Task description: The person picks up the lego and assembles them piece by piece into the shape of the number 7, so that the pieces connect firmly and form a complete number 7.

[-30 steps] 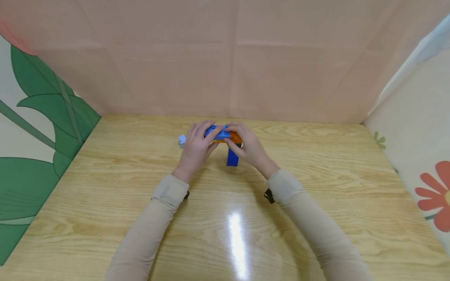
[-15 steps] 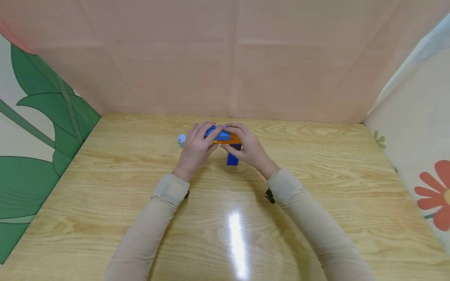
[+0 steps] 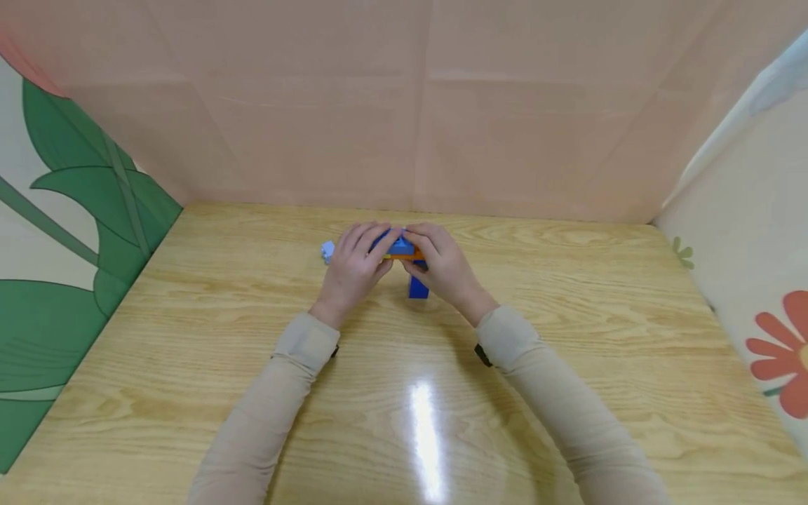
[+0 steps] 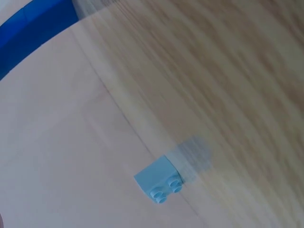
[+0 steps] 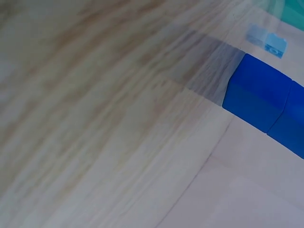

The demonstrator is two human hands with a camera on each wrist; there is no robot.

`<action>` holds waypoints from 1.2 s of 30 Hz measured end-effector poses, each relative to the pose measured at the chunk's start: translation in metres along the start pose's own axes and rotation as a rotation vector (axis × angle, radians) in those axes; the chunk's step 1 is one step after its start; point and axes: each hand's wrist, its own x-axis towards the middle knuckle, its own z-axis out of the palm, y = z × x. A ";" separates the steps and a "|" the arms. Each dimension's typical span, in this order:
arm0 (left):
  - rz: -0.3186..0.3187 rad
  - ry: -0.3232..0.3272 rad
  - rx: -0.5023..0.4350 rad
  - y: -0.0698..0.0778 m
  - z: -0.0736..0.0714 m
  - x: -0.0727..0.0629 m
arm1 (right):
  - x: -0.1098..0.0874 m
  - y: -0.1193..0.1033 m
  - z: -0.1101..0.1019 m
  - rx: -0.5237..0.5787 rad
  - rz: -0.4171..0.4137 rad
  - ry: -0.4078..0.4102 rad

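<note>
In the head view, my left hand (image 3: pixel 355 270) grips a blue studded building brick (image 3: pixel 399 248) from the left, fingers over its top and thumb low in front. That brick sits on a thin orange building brick (image 3: pixel 407 257) with a bit of yellow at its left. From the right, my right hand (image 3: pixel 447 270) pinches the orange brick's end, fingers above and thumb below. Under that end stands a dark blue brick column (image 3: pixel 419 287), partly hidden by the thumb. The right wrist view shows two stacked blue bricks of the column (image 5: pixel 259 92).
A loose light blue brick (image 3: pixel 327 252) lies left of my left hand on the wooden table (image 3: pixel 221 337); it also shows in the left wrist view. A pink cloth backdrop (image 3: pixel 303 140) rises behind the table, with printed panels at both sides.
My right hand has drawn in slightly leftward and its fingers now cover more of the orange brick's end. The thumb has moved down under it. The left hand barely shifts.
</note>
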 end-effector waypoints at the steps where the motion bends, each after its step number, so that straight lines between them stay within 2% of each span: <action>1: 0.004 0.003 -0.002 0.000 0.000 0.000 | 0.000 0.000 0.000 -0.003 0.000 0.001; 16: 0.011 0.118 -0.021 0.000 0.005 -0.001 | 0.002 0.000 0.000 -0.029 -0.046 0.040; 25: 0.023 0.107 0.015 -0.002 0.003 -0.002 | 0.002 0.000 0.000 0.013 -0.019 0.031; 28: 0.023 0.070 0.015 -0.002 0.002 -0.003 | -0.001 0.001 0.001 0.076 0.042 0.000; 31: 0.007 0.011 -0.005 -0.003 -0.001 -0.003 | -0.005 0.002 -0.002 0.190 0.145 -0.050; 36: -0.020 -0.054 -0.039 -0.004 -0.004 -0.004 | -0.013 0.007 -0.012 0.444 0.438 -0.131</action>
